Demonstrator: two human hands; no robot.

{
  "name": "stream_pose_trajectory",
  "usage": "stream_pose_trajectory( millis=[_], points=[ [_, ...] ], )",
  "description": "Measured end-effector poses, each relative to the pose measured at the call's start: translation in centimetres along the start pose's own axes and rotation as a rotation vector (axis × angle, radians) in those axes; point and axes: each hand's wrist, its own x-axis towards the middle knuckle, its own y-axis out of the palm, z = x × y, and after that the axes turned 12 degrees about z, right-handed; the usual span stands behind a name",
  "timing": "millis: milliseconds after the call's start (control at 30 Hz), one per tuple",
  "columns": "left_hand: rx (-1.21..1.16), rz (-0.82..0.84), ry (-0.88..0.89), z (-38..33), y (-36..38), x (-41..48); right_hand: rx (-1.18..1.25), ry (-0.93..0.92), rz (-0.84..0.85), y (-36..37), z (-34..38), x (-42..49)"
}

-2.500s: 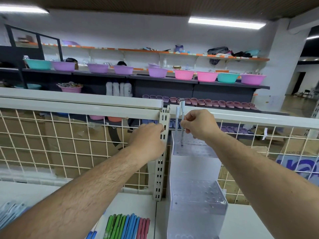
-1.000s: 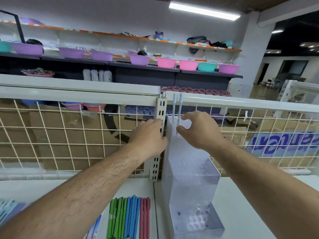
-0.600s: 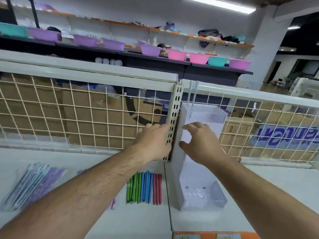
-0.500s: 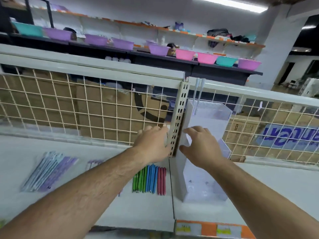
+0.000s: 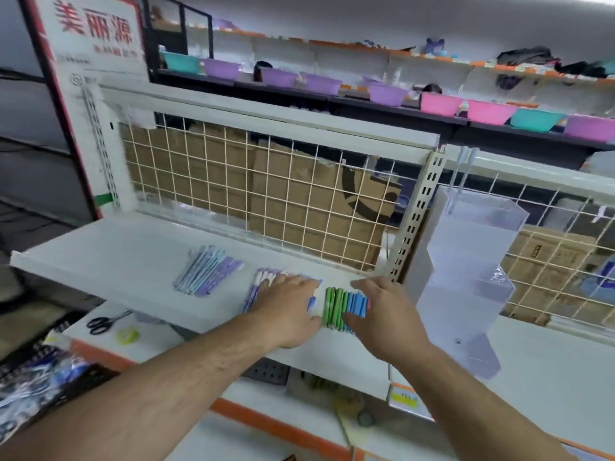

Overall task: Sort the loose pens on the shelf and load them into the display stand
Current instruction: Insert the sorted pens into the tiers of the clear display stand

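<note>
Head view, blurred by motion: both hands are down on the shelf (image 5: 116, 257). The left hand (image 5: 288, 311) lies flat, fingers straight and spread, on the purple pens (image 5: 263, 284). The right hand (image 5: 386, 319) rests on the green-blue row (image 5: 336, 306) just beside it, fingers extended and only slightly bent. As far as the blur shows, neither hand is curled round a pen. A third pile (image 5: 208, 271) lies well apart to the left. The stand (image 5: 466, 261) sits on the shelf to the right of the post, and two pens (image 5: 464, 171) stand upright in its top tier.

The pens are round and lie close to the shelf's front edge, so a sideways push from either flat palm could roll some off onto the lower shelf. The two groups nearly touch. Sweeping them together would mix colours and undo the sorting. The stand looks light and tall, and a forearm swinging right with a handful could knock it and tip out the two loaded pens.
</note>
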Motion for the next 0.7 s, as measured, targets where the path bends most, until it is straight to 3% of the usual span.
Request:
stream_pose_trajectory(
  millis=[267,700],
  points=[
    [-0.005,-0.013,0.0,7.2,-1.0,-0.5,0.0,-0.051,0.021,2.2,6.2,3.9],
    [0.061,0.089,-0.008,27.8,-3.2,3.2,0.081,0.02,0.091,11.7,21.1,16.0]
  ],
)
